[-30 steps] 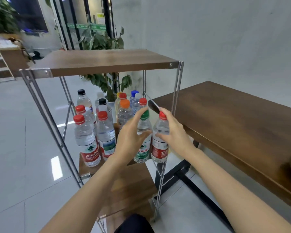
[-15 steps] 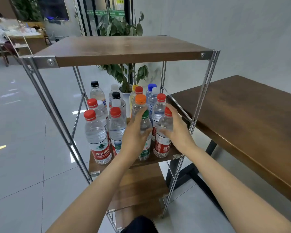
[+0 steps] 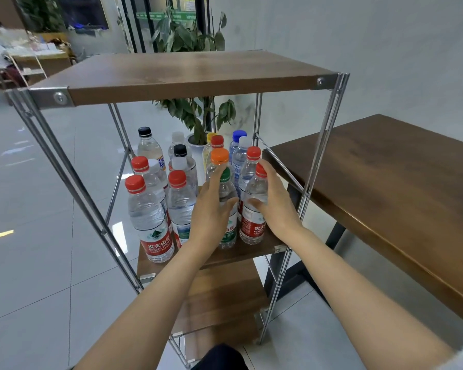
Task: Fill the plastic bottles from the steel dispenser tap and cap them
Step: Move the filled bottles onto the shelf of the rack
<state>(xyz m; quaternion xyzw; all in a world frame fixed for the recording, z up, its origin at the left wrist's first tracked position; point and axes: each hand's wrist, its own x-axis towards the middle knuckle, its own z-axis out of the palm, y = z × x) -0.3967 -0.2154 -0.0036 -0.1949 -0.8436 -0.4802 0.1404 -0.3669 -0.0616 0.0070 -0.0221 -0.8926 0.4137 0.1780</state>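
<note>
On the middle shelf [image 3: 246, 252]: a crowd of clear plastic bottles stood upright and capped, packed close from the front edge to the back.
Left hand [image 3: 211, 209]: it was curled round the green-capped bottle [image 3: 228, 194], thumb across the near side and fingers reaching up behind the neck.
Right hand [image 3: 275, 204]: it was wrapped round the red-capped bottle [image 3: 254, 220] at the front right corner, thumb lying across the front just above the red label, fingers out of sight behind.
Green-capped bottle: upright, its base looked to be down on the shelf board, touching or all but touching the red-capped bottle beside it.
Red-capped bottle: upright at the shelf's front edge, close to the rack's right front post.
Neighbours: an orange-capped bottle [image 3: 219, 157] stood just behind the left hand's fingers; a big red-capped bottle [image 3: 150, 220] with a red label stood at the front left, well apart from both hands; a black-capped bottle [image 3: 146, 141] and a blue-capped bottle [image 3: 238, 136] stood at the back.
Rack [image 3: 329, 145]: steel posts carried a brown top board, the middle shelf and a lower shelf [image 3: 225, 297] beneath it.
Right of the rack: a dark wooden surface [image 3: 385, 169] ran along the grey wall.
Behind the rack: a potted plant [image 3: 195, 113] showed between the posts, on a glossy tiled floor [image 3: 38, 236].
</note>
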